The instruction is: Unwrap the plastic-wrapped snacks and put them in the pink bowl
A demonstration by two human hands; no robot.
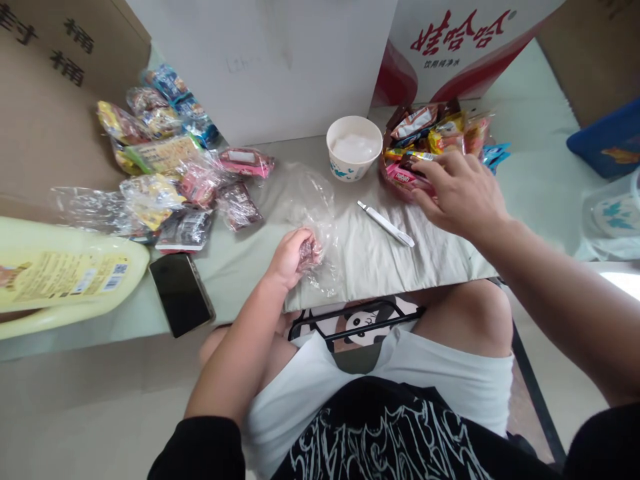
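My left hand (pixel 293 257) is closed around a small brownish snack packet (pixel 306 253), partly hidden by the fingers. A clear plastic bag (pixel 313 200) lies crumpled around and beyond that hand. My right hand (pixel 463 193) reaches over a basket (pixel 387 180) heaped with wrapped snacks, thumb and fingers apart. Its fingertips are at a pink wafer packet (pixel 400 177) and a dark wrapped snack; a firm hold on either is not visible. Between the hands, a white, pen-like cutter (pixel 385 223) lies on the cloth. Behind it stands a white paper bowl (pixel 354 150) with pale contents.
Bagged snacks (pixel 165 153) are piled at left, near a black phone (pixel 181 293) and a pale yellow jug (pixel 70 267). Large cartons (pixel 270 60) stand along the back. At far right are a blue container (pixel 607 140) and plastic-wrapped bowls (pixel 615 207).
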